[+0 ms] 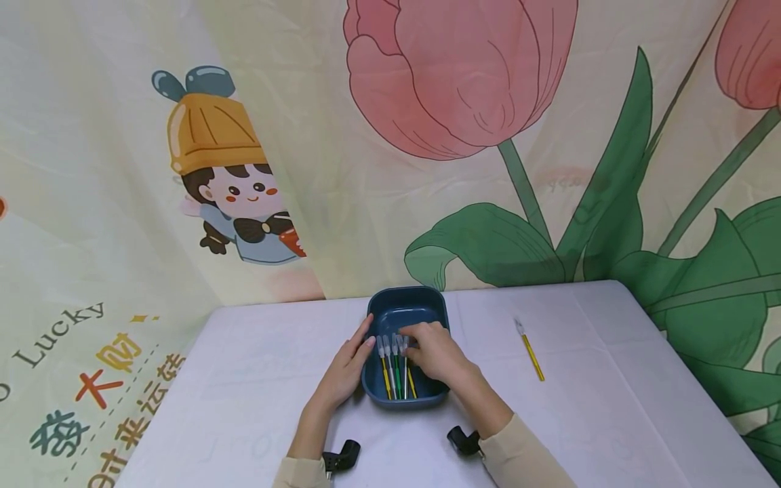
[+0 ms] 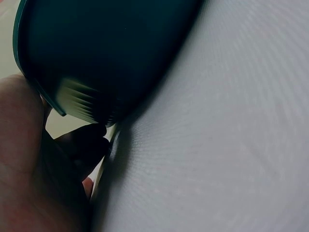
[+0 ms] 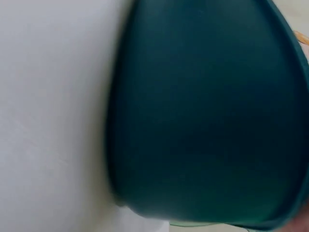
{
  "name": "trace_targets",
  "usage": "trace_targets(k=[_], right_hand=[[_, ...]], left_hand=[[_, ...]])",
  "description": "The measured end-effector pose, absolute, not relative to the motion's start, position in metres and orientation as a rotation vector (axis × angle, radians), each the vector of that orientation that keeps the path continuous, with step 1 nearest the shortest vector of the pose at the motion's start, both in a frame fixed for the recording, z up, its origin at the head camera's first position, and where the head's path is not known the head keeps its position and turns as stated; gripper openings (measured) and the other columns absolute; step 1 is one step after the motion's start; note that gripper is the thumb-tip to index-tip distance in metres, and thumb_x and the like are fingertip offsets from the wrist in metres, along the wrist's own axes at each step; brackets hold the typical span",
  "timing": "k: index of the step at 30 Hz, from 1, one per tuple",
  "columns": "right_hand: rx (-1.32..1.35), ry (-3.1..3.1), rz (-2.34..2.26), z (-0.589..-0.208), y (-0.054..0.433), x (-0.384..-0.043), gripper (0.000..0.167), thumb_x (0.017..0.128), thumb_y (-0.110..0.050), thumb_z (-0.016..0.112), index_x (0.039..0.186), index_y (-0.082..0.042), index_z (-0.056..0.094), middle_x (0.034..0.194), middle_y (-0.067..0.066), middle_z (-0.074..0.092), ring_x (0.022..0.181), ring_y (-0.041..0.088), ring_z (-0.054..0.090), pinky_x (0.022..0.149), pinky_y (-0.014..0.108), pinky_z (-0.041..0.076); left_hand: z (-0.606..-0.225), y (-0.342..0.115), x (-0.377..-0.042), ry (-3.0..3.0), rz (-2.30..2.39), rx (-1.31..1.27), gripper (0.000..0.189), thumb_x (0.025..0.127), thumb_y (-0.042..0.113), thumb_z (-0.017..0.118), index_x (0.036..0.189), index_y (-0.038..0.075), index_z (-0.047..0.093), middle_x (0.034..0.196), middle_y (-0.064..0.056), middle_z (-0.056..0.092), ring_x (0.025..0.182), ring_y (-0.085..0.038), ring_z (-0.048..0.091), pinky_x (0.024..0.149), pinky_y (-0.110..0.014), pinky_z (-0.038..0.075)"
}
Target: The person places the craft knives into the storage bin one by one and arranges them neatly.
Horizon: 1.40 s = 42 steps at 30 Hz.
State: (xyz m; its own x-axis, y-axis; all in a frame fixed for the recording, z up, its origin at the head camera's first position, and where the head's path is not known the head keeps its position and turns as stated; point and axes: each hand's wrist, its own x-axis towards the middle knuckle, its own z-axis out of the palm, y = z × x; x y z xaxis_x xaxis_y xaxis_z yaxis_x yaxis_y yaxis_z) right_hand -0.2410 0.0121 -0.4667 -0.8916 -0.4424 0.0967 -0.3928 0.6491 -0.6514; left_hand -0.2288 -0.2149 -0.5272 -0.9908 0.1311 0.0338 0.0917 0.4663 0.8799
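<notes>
A dark blue rectangular bin (image 1: 405, 404) stands on the table. Inside it several slim pen-like sticks (image 1: 397, 376) with clear tips lie side by side, with yellow, green and silvery barrels. My left hand (image 1: 343, 371) grips the bin's left wall, thumb at the rim and fingers outside. In the left wrist view that hand (image 2: 21, 154) is against the bin's outer wall (image 2: 111, 48). My right hand (image 1: 438, 352) reaches over the right rim, thumb and forefinger at the clear tips of the rightmost sticks. Bin wall (image 3: 207, 111) hides most of it in the right wrist view.
One yellow pen-like stick (image 1: 532, 352) with a clear tip lies on the white-covered table (image 1: 586, 420), right of the bin. Behind the table hangs a printed cloth (image 1: 342, 203) with tulips and a cartoon figure. A black wrist camera (image 1: 465, 440) sits by the right forearm.
</notes>
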Motion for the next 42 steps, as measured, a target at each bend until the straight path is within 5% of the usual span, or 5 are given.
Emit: trace_targets(k=[11, 19, 36, 42], right_hand=[[-0.684, 2.744, -1.294, -0.454, 0.035, -0.246, 0.042, 0.097, -0.012, 0.074, 0.138, -0.007, 0.068, 0.109, 0.011, 0.077, 0.070, 0.009, 0.069, 0.063, 0.024, 0.058], [-0.591, 2.721, -1.407, -0.450, 0.047, -0.247, 0.048, 0.097, -0.014, 0.074, 0.144, -0.011, 0.063, 0.110, 0.009, 0.076, 0.073, 0.017, 0.073, 0.063, 0.026, 0.058], [-0.496, 2.735, -1.507, -0.447, 0.066, -0.255, 0.053, 0.097, -0.016, 0.075, 0.147, -0.015, 0.061, 0.111, 0.009, 0.075, 0.071, 0.011, 0.073, 0.067, 0.027, 0.061], [-0.491, 2.722, -1.548, -0.447, 0.076, -0.258, 0.053, 0.098, -0.016, 0.074, 0.148, -0.013, 0.060, 0.113, 0.013, 0.075, 0.072, 0.016, 0.075, 0.071, 0.039, 0.065]], left_hand=[[-0.527, -0.214, -0.229, 2.670, 1.573, 0.202, 0.052, 0.110, 0.055, 0.040, 0.160, 0.053, 0.028, 0.169, 0.020, 0.027, 0.161, -0.024, 0.022, 0.128, -0.065, 0.010], [-0.528, -0.213, -0.229, 2.689, 1.570, 0.202, 0.051, 0.112, 0.048, 0.041, 0.161, 0.049, 0.029, 0.170, 0.016, 0.027, 0.161, -0.026, 0.021, 0.128, -0.065, 0.007], [-0.526, -0.213, -0.229, 2.677, 1.557, 0.172, 0.052, 0.109, 0.056, 0.040, 0.160, 0.052, 0.028, 0.168, 0.022, 0.025, 0.161, -0.022, 0.020, 0.128, -0.064, 0.010], [-0.527, -0.213, -0.229, 2.685, 1.573, 0.206, 0.056, 0.109, 0.056, 0.041, 0.162, 0.045, 0.029, 0.169, 0.019, 0.026, 0.161, -0.023, 0.021, 0.129, -0.062, 0.012]])
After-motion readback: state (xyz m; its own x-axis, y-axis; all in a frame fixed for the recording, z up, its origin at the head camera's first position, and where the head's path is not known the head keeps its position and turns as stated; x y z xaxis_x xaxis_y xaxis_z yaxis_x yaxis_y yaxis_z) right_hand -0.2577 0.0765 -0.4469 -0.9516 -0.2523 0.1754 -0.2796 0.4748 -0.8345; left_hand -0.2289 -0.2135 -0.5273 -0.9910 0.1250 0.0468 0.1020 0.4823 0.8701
